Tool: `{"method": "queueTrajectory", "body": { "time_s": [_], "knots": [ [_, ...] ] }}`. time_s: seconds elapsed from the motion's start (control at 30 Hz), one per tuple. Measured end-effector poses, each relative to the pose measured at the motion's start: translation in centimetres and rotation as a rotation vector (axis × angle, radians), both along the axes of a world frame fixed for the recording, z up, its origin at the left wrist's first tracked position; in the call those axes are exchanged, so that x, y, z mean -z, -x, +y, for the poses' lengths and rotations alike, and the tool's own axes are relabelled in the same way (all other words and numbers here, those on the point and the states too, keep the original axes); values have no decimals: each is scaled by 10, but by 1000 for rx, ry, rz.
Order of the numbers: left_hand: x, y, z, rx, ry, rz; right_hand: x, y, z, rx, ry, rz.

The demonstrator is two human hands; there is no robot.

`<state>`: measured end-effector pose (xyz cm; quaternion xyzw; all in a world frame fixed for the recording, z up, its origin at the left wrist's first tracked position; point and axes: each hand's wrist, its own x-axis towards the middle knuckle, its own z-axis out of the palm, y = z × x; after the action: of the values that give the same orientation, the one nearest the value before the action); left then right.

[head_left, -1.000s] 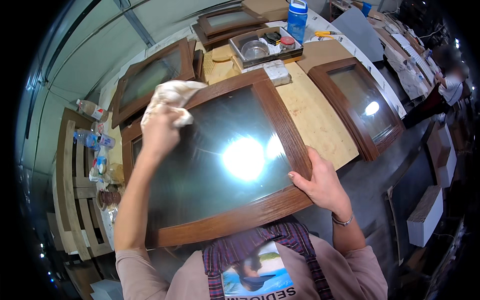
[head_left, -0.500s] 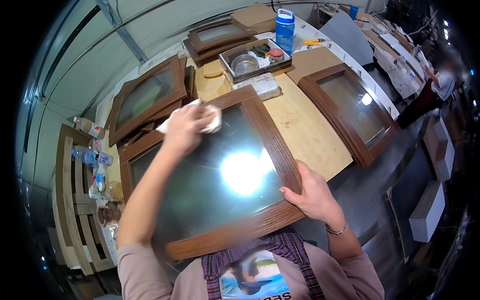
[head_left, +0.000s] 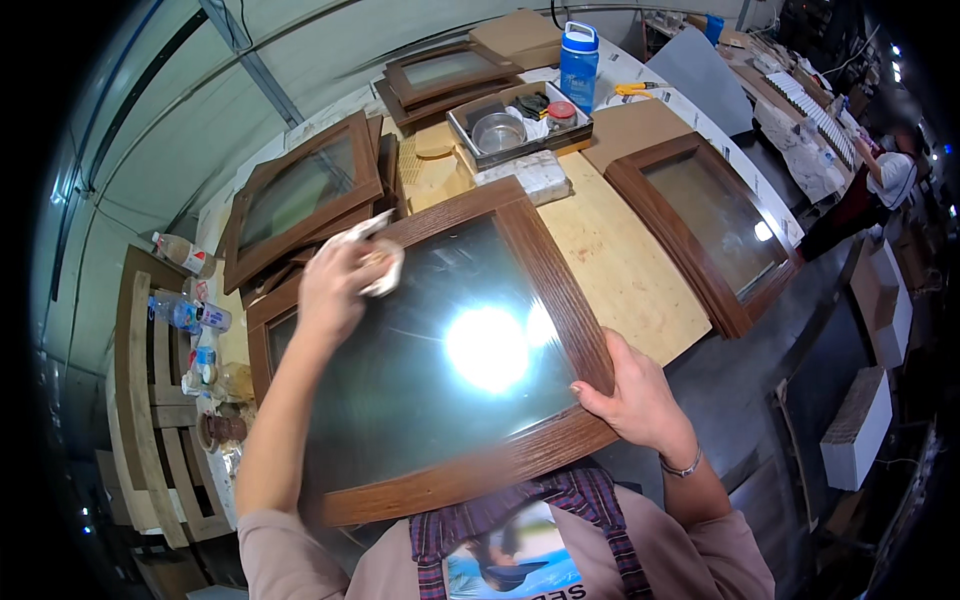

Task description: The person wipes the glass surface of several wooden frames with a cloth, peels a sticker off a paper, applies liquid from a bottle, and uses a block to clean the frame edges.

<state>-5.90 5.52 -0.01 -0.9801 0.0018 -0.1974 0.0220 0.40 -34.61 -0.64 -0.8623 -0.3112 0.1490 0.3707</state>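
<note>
Gripping a crumpled white cloth (head_left: pixel 384 272) in left hand (head_left: pixel 335 288), with fingers closed over it, partly blurred. Holding it over the far-left part of a large rectangular panel (head_left: pixel 420 330) of dark glass in a brown wood-grain frame; can't tell how firmly pressed to the glass.

Clamping the same panel at its near-right corner with right hand (head_left: pixel 640 393): with thumb on top of the frame, fingers curled round the outer edge, tips hidden underneath. Wearing a metal bracelet (head_left: pixel 683 461) on that wrist.

Panel location: at the near edge of the white-topped worktable (head_left: pixel 625 70), right in front of the torso, overlapping a pale-yellow board (head_left: pixel 625 265). Can't see the support underneath. Reflecting a bright lamp glare off the glass.

Elsewhere on worktable:
- along right edge: stack of smaller brown-framed glass panels (head_left: pixel 715 220)
- toward far-left: overlapping pile of brown-framed panels (head_left: pixel 305 195)
- near far edge: another small pile of framed panels (head_left: pixel 450 68); open shallow box (head_left: pixel 482 157) with round clear dish (head_left: pixel 498 133) and red-lidded jar (head_left: pixel 561 117) inside; just in front, white wrapped block (head_left: pixel 530 178)
- toward far-right corner: blue bottle (head_left: pixel 579 72), yellow-and-black hand tool (head_left: pixel 640 89)
- along left edge: clear plastic bottles (head_left: pixel 175 312).
</note>
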Motion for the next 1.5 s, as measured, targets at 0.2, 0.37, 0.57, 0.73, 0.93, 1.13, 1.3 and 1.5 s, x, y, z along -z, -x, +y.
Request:
{"method": "queueTrajectory", "body": {
  "time_s": [0.2, 0.37, 0.57, 0.73, 0.93, 1.13, 1.3, 1.5],
  "knots": [
    [-14, 156, 96, -394, 150, 2, -3, -2, 4, -24, 91, -44],
    [-89, 215, 108, -443, 778, -384, -2, -56, 22, -24, 118, -169],
    [-127, 125, -50, -185, 1473, -363, 0, -114, 100, -32, 73, -100],
    [-37, 90, -123, 344, 451, 325, 20, -123, 128, -26, 10, -150],
    [-18, 110, -102, 126, 354, 373, 17, -113, 122, 33, 132, -257],
    [-2, 26, -198, 486, 482, 304, 15, -117, 124, 45, 163, -251],
    [-8, 35, -95, 149, 184, 173, 16, -124, 113, 2, 72, -234],
    [0, 36, -186, 558, 562, 302, 20, -124, 119, 10, 93, -247]
  ]
}}
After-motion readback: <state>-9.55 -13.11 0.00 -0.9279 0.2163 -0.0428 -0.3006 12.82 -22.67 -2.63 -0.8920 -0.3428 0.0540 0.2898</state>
